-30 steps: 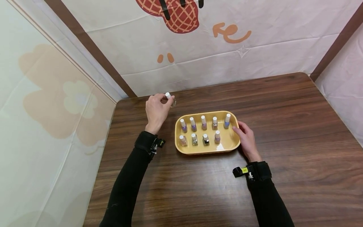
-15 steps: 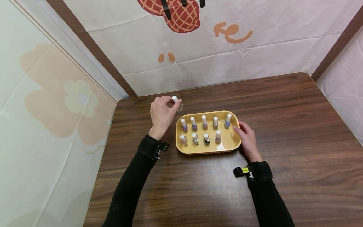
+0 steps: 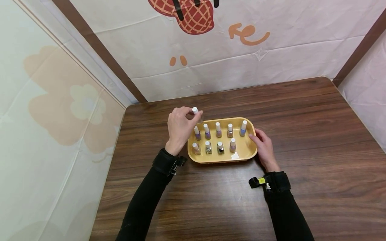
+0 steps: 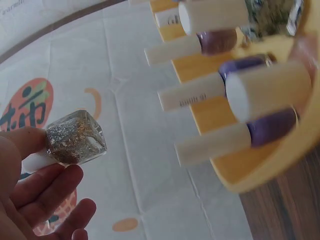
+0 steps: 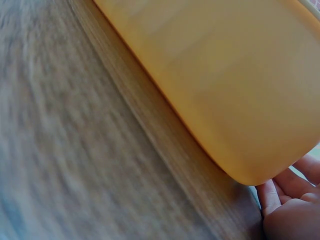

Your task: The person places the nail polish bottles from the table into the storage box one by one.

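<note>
My left hand (image 3: 181, 129) pinches a glitter nail polish bottle (image 4: 76, 138) by its white cap, at the back left corner of a yellow tray (image 3: 211, 159). The bottle's clear glass shows silvery flakes in the left wrist view. In the tray, several white-capped nail polish bottles stand in two rows: purple ones (image 3: 207, 134) at the back left, a blue one (image 3: 242, 132) at the back right, a dark one (image 3: 220, 149) in the front row. My right hand (image 3: 263, 147) holds the tray's right end, thumb over the rim; its fingers (image 5: 292, 185) show below the corner in the right wrist view.
The tray rests on a brown wood-grain table (image 3: 316, 140). A white printed cloth (image 3: 229, 67) hangs behind the table's back edge, and a pale flowered panel (image 3: 66, 110) stands along the left side.
My left hand has moved right and toward me with the glitter bottle, from behind the tray's left end to its back left corner. The right hand stays on the tray.
</note>
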`<state>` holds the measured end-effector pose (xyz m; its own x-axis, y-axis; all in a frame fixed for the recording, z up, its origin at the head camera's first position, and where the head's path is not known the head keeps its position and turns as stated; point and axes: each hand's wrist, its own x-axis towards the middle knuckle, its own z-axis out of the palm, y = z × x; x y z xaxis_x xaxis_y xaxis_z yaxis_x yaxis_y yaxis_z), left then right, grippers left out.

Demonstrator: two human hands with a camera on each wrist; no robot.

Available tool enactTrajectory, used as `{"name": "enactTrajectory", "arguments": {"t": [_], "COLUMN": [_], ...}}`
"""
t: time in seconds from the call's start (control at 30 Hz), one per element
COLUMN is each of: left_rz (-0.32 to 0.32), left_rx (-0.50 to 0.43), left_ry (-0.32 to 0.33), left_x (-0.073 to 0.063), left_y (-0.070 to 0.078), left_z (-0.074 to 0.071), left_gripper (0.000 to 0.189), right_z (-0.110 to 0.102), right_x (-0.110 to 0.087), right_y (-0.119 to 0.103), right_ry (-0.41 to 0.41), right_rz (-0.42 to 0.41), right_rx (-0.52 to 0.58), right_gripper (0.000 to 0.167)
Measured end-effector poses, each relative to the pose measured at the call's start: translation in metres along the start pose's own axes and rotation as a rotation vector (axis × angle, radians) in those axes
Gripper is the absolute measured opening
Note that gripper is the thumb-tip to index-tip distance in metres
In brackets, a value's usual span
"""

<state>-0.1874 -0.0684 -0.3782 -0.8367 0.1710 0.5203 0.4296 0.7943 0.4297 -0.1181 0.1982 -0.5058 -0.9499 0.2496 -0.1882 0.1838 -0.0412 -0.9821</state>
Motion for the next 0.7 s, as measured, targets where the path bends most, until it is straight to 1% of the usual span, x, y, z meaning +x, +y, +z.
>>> {"name": "enactTrajectory", "arguments": {"t": [0.47,0.7], "left_rz": [0.020,0.038], "left_rx": [-0.016,-0.042], "left_ry": [-0.022,-0.026], "left_x": [-0.010,-0.016], "left_y": [0.024,0.036], "left_z": [0.010,0.017], "left_gripper": [0.030,0.027], "right_z": [0.000,-0.001], "right_x": [0.002,0.003], "right_y": [0.000,0.001], "right_ry": [0.005,-0.001], "right_rz": [0.005,-0.004], "right_rx": [-0.013,0.003], "right_gripper": [0.046,0.046]}}
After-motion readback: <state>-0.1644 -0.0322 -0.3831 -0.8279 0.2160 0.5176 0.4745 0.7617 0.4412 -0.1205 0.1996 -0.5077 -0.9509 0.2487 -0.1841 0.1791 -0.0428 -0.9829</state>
